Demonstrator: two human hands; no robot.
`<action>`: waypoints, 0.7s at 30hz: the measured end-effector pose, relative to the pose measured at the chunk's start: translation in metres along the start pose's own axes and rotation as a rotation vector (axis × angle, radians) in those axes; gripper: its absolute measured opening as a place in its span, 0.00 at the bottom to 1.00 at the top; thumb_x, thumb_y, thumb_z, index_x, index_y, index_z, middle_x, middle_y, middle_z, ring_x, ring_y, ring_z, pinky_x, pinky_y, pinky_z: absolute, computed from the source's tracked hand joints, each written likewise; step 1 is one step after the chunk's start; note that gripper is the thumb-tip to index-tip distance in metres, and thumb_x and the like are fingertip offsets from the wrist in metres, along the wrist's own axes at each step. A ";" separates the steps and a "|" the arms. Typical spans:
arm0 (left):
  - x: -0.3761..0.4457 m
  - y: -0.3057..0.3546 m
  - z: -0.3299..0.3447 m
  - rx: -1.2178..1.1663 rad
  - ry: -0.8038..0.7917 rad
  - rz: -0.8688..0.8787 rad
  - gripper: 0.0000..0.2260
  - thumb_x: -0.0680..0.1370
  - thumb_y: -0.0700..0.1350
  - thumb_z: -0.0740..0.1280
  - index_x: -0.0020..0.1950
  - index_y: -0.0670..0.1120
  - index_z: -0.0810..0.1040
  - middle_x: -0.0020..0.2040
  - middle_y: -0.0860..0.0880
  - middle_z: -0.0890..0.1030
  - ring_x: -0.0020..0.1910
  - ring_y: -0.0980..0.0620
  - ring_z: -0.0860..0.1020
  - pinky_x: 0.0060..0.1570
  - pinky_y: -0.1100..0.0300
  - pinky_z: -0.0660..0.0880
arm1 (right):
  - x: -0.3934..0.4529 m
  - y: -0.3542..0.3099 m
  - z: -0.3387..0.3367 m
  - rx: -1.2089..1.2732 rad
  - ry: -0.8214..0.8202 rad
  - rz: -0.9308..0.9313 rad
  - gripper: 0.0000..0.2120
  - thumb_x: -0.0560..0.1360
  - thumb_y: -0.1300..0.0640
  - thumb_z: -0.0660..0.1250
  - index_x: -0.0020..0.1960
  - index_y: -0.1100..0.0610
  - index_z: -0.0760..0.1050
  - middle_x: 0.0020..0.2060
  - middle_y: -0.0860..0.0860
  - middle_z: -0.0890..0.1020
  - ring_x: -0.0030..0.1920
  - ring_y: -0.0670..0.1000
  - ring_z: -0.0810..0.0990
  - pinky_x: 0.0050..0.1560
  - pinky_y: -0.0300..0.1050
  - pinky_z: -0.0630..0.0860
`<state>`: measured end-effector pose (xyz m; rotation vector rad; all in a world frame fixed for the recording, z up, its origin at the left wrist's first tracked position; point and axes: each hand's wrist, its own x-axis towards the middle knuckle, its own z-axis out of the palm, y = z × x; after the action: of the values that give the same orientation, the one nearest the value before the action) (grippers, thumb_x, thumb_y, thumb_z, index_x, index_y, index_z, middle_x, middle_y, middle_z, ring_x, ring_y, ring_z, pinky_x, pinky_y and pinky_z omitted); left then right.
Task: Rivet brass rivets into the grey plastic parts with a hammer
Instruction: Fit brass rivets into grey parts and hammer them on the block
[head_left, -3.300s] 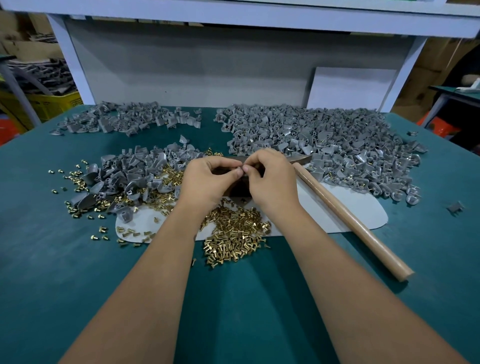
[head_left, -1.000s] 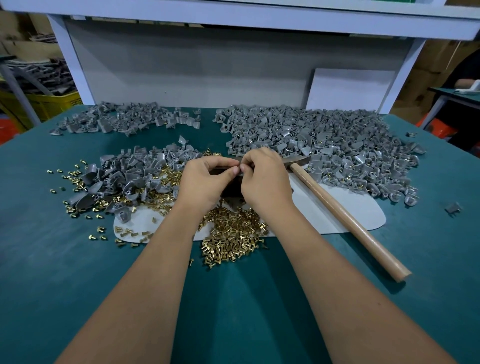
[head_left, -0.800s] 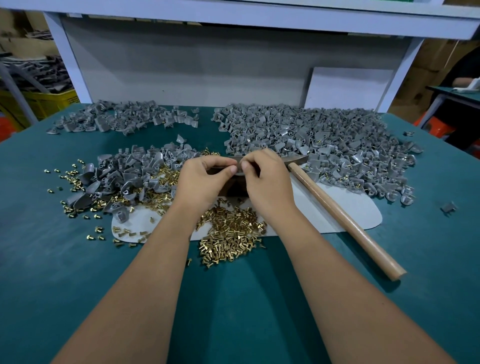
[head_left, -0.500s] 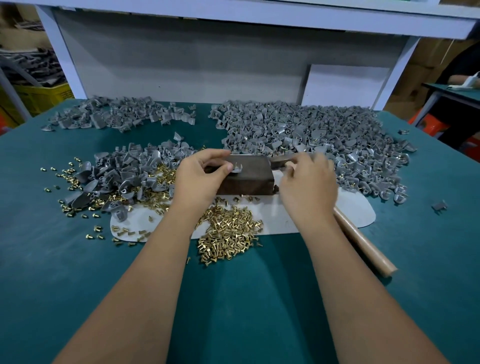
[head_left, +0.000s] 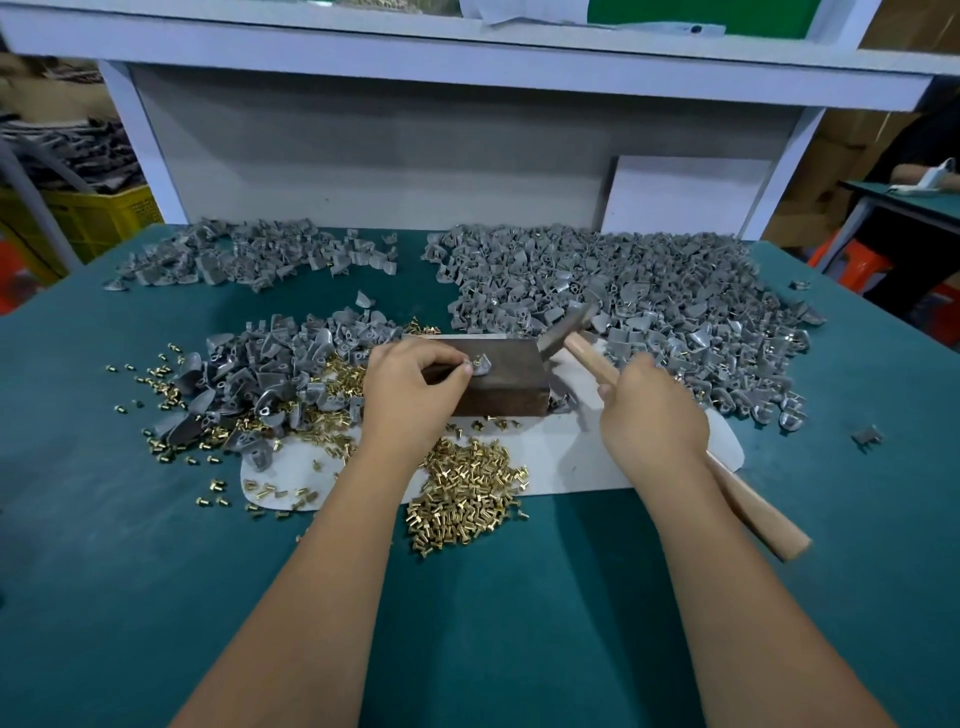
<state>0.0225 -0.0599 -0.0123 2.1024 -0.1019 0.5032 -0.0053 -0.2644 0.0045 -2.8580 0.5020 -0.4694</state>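
Brass rivets (head_left: 465, 493) lie heaped on the teal worktop (head_left: 130, 545) at the near edge of a white sheet (head_left: 571, 457), with grey plastic parts (head_left: 649, 291) piled behind and to the left. On the dark block (head_left: 511, 384) sits one grey part (head_left: 482, 364) with a rivet in it, and the left hand (head_left: 413, 395) pinches it at the fingertips to steady it. The right hand (head_left: 652, 415) has a closed grip round the wooden handle of the hammer (head_left: 587, 353), whose steel head hangs just beyond the block's far right corner, raised.

The risk, as I judge it, is the strike itself: the left fingertips sit right beside the rivet, so a blow that wanders could catch them. An off-centre hit might also bend the rivet or kick the small part off the block into the loose piles.
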 end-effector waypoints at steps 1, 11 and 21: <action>0.000 0.000 0.001 0.006 0.010 -0.003 0.03 0.75 0.47 0.72 0.47 0.51 0.85 0.50 0.58 0.79 0.59 0.51 0.70 0.64 0.51 0.68 | -0.002 -0.003 -0.005 0.013 0.030 -0.010 0.09 0.79 0.54 0.61 0.52 0.59 0.63 0.40 0.55 0.78 0.37 0.58 0.74 0.28 0.43 0.59; -0.001 0.002 0.002 0.098 0.005 0.011 0.04 0.77 0.49 0.70 0.47 0.54 0.84 0.53 0.56 0.81 0.57 0.50 0.69 0.60 0.51 0.67 | -0.029 -0.017 -0.051 0.071 0.057 -0.203 0.07 0.79 0.49 0.61 0.56 0.48 0.71 0.36 0.47 0.73 0.37 0.54 0.69 0.36 0.46 0.64; -0.002 0.000 0.006 0.102 0.075 -0.026 0.04 0.75 0.51 0.72 0.47 0.55 0.86 0.52 0.61 0.81 0.62 0.54 0.70 0.60 0.52 0.59 | -0.030 -0.045 -0.068 0.063 0.030 -0.399 0.27 0.79 0.54 0.59 0.70 0.28 0.55 0.52 0.47 0.83 0.49 0.56 0.81 0.38 0.46 0.71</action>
<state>0.0228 -0.0648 -0.0157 2.1781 -0.0056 0.5815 -0.0413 -0.2215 0.0706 -2.8925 -0.0846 -0.5785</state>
